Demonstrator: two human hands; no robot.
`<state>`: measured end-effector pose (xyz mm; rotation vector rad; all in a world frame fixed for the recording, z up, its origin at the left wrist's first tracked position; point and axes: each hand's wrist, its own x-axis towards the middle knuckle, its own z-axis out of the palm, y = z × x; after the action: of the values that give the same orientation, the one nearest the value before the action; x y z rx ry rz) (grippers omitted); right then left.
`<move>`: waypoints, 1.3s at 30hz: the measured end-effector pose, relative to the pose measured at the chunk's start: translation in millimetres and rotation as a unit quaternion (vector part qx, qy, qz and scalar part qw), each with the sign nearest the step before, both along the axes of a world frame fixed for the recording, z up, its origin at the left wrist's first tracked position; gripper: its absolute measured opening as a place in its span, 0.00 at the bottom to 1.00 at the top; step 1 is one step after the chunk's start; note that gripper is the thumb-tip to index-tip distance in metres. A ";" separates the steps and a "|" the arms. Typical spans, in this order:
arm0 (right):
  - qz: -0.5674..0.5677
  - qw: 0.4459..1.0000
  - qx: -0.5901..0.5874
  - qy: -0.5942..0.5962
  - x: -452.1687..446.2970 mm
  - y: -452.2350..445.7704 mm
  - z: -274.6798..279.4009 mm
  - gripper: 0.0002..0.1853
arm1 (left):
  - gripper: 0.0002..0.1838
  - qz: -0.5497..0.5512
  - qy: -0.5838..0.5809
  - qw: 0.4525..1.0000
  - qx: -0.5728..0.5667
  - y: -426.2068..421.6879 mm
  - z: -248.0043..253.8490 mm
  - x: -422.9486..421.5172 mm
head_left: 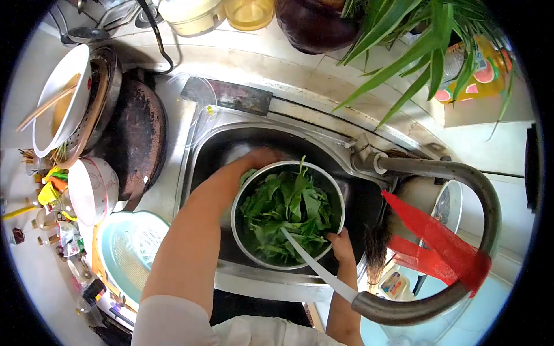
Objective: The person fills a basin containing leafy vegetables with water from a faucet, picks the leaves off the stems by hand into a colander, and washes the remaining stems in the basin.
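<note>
A round metal bowl [236,232] full of green leaves [288,202] sits in the sink, with water running from the faucet [487,202] onto the leaves. My right hand [341,244] grips the bowl's right rim, thumb over the edge. On the far left side, my left hand [264,157] reaches down behind the rim into the sink; its fingers are mostly hidden. A loose leaf lies between my left wrist and the bowl.
A red cloth [438,239] is tied round the curved faucet. Left of the steel sink [271,278] stand a blue-green colander [118,254], a white bowl [92,190] and a dark round board [135,132]. A leafy plant [427,52] overhangs the back right.
</note>
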<state>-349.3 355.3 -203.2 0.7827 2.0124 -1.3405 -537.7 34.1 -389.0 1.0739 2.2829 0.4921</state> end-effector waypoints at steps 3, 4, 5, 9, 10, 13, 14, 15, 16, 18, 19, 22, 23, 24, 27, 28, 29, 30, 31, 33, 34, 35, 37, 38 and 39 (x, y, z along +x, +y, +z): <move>0.031 0.997 -0.055 0.031 -4.1 0.8 -0.8 0.24 | 0.16 0.075 -0.070 0.991 -0.082 -8.9 109.6 1.9; 0.030 0.997 -0.059 0.028 -3.6 -2.5 5.7 0.24 | 0.16 0.074 -0.073 0.991 -0.086 -12.4 106.8 6.9; 0.021 1.000 0.004 -0.005 -7.1 -6.4 12.5 0.23 | 0.17 0.160 -0.057 0.976 -0.137 -18.7 97.9 9.4; 0.007 1.000 -0.025 0.011 -4.5 -5.3 4.1 0.20 | 0.16 0.314 -0.171 0.916 -0.184 -45.9 68.2 35.7; -0.015 0.996 -0.084 0.015 -6.7 -6.6 4.8 0.20 | 0.15 0.353 -0.229 0.893 -0.159 -52.7 62.0 44.7; 0.058 0.997 0.037 0.033 -6.4 -5.7 1.9 0.16 | 0.13 0.528 -0.319 0.786 -0.042 -66.6 21.9 71.6; 0.072 0.995 0.030 0.069 -4.2 -0.2 -16.2 0.14 | 0.12 0.591 -0.299 0.749 0.018 -72.0 -17.1 79.1; 0.078 0.993 0.029 0.085 -0.8 4.7 -25.6 0.15 | 0.12 0.645 -0.252 0.716 0.085 -80.6 -86.3 85.8; 0.072 0.993 0.016 0.096 2.1 8.0 -32.9 0.15 | 0.12 0.528 -0.031 0.843 -0.098 -67.2 -43.4 88.5; 0.050 0.991 -0.018 0.123 11.2 17.7 -52.6 0.17 | 0.13 0.687 -0.108 0.691 0.196 -29.4 107.9 104.9; 0.044 0.990 -0.029 0.133 13.6 17.8 -56.3 0.18 | 0.13 0.697 -0.068 0.687 0.197 -22.2 132.0 109.2; 0.088 0.990 -0.002 0.115 -6.4 -2.8 -8.2 0.27 | 0.13 0.714 -0.056 0.664 0.215 -8.5 183.7 112.8; 0.086 0.990 -0.002 0.112 -3.6 -4.7 -2.6 0.27 | 0.12 0.725 -0.088 0.643 0.229 -3.9 194.0 118.5; 0.078 0.991 0.015 0.105 -6.2 -7.6 0.7 0.26 | 0.12 0.724 -0.086 0.645 0.230 0.1 199.6 119.3; 0.068 0.994 0.029 0.080 -12.1 -13.2 12.7 0.24 | 0.16 0.609 0.128 0.760 0.186 20.6 217.3 124.1; 0.067 0.995 0.026 0.063 -10.1 -11.9 14.2 0.23 | 0.16 0.610 0.126 0.760 0.186 21.9 212.5 124.4; 0.088 0.992 0.026 0.083 -6.6 -0.6 -11.8 0.22 | 0.13 0.646 0.123 0.726 0.202 22.1 205.3 118.8; 0.087 0.993 0.029 0.080 -4.0 0.8 -10.4 0.22 | 0.10 0.680 0.119 0.691 0.216 22.2 195.5 113.4; 0.080 0.993 0.009 0.090 -4.2 -0.8 -6.4 0.20 | 0.09 0.691 0.127 0.676 0.222 17.8 189.0 108.6; 0.095 0.990 -0.018 0.100 -6.5 -2.1 -1.0 0.25 | 0.09 0.708 0.106 0.658 0.236 11.4 188.4 103.6; 0.096 0.990 -0.018 0.100 -6.7 -4.0 2.4 0.25 | 0.09 0.723 0.088 0.638 0.250 10.0 194.1 102.2; 0.093 0.985 -0.004 0.147 -6.1 -5.9 6.3 0.27 | 0.13 0.740 0.092 0.619 0.248 8.4 199.7 101.7; 0.093 0.977 0.010 0.191 -3.8 -8.8 10.5 0.30 | 0.13 0.710 0.119 0.646 0.255 13.8 223.0 110.3; 0.065 0.974 -0.001 0.216 -0.2 -8.7 10.1 0.33 | 0.13 0.679 0.146 0.671 0.260 18.8 234.8 120.2; 0.038 0.969 -0.014 0.243 1.2 -10.4 9.3 0.35 | 0.16 0.639 0.075 0.746 0.171 27.5 255.8 134.9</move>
<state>-348.1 344.9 -193.8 0.3786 2.3565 -1.6289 -402.7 61.6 -133.2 -0.5897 2.8420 1.3952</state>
